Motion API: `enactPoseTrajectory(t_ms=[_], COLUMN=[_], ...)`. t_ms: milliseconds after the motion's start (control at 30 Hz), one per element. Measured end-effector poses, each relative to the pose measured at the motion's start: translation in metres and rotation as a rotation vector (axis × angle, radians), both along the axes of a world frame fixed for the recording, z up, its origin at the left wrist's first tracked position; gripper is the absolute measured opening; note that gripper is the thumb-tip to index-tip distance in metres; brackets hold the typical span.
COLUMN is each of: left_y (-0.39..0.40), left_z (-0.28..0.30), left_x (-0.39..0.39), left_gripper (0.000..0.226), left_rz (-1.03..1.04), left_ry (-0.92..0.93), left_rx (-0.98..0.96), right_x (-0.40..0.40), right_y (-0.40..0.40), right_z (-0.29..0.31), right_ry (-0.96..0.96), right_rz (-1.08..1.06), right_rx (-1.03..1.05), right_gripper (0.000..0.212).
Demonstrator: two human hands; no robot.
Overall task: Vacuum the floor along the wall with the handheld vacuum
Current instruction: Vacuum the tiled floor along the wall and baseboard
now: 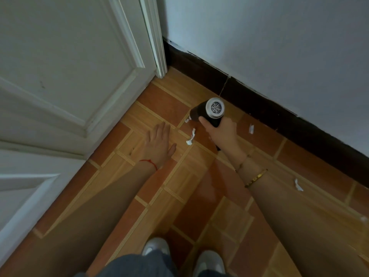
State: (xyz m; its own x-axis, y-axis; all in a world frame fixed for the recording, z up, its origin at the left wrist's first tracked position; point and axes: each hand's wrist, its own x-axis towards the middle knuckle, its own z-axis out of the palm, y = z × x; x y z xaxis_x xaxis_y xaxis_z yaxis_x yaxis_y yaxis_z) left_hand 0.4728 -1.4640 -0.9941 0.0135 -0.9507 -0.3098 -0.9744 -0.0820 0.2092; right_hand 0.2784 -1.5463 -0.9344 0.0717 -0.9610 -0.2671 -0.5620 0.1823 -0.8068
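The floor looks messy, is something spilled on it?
Yes. Torn white paper scraps litter the tiled floor near the dark baseboard. The right hand points the handheld vacuum at them.

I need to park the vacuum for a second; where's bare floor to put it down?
Bare tile lies between the left hand and the white door, and in the stretch in front of the shoes. It is crowded round the handheld vacuum in the right hand: paper scraps lie by its nozzle, with more along the dark baseboard.
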Motion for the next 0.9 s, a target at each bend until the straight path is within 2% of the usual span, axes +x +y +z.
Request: enactPoseTrajectory(t_ms=[167,267,433,567,733,900], left_y=[0.005,0.009,0.012,0.016,0.014,0.014], left_z=[-0.025,-0.033,-0.041,-0.05,-0.054,-0.051], left_x=[0.0,0.001,0.0,0.002,0.002,0.002], left_gripper=[0.073,0.08,0.089,0.092,0.093,0.089], left_rz=[0.016,-0.021,-0.023,-0.032,-0.043,-0.041], left_ry=[0.008,-0.018,-0.024,-0.032,-0.03,-0.01], left_rx=[-0.01,-0.004,0.003,-0.014,0.024,0.054], right_x=[0.007,0.008,0.006,0.0,-0.015,-0.017], right_y=[-0.003,0.001,0.01,0.019,0.024,0.035], right_z=[-0.017,-0.022,-0.022,-0.021,-0.014,-0.014], right_ry=[-0.007,-0.042,0.0,0.034,0.011,0.038], right_rz=[0.063,0.085,0.084,0.14,0.046,0.133], right_rx=[-0.021,-0.004,-0.08,-0.077,-0.102,-0.061], right_gripper=[0.025,0.052,0.064,0.066,0.068,0.064])
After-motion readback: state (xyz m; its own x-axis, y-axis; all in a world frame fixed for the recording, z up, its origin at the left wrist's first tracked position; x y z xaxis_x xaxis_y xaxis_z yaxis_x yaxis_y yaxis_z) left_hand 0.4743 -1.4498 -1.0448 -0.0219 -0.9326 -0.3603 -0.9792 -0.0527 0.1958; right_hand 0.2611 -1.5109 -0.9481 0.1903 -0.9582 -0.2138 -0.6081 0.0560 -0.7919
